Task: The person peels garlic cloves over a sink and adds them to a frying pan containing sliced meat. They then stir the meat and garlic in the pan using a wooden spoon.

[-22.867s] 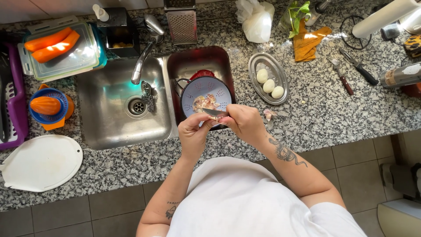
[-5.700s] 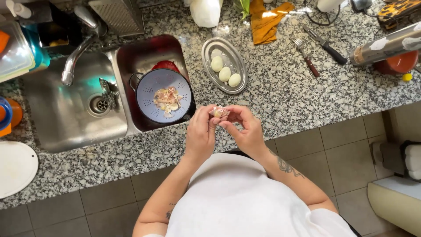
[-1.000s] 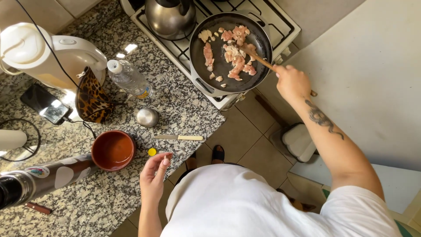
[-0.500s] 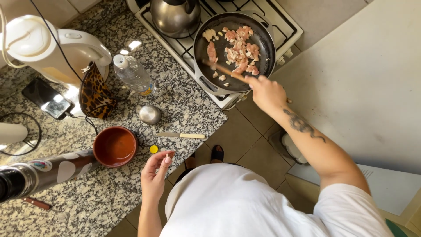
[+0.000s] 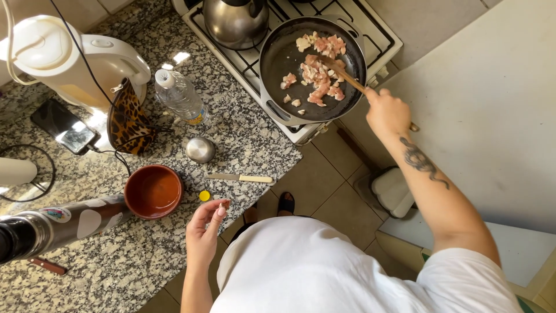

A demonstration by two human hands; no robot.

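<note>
A black frying pan (image 5: 278,64) stands on the white gas stove (image 5: 382,35) with pale pink meat pieces (image 5: 318,72) in it. My right hand (image 5: 387,113) grips a wooden spoon (image 5: 346,75) whose tip lies among the meat. My left hand (image 5: 204,232) hovers at the edge of the speckled granite counter (image 5: 116,266), fingers loosely curled and pinching something small that I cannot make out. Just beyond it lie a small yellow cap (image 5: 204,196) and a knife with a cream handle (image 5: 240,178).
A steel kettle (image 5: 234,20) sits behind the pan. On the counter: a brown clay bowl (image 5: 153,191), a small steel cup (image 5: 200,149), a plastic bottle (image 5: 179,95), a white electric kettle (image 5: 75,61), a phone (image 5: 62,126), a leopard-print pouch (image 5: 128,122), a steel thermos (image 5: 58,226).
My right hand has shifted the spoon to the right across the pan, pushing the meat. My left hand stays by the counter edge. Much earlier I was peeling something over the sink.
</note>
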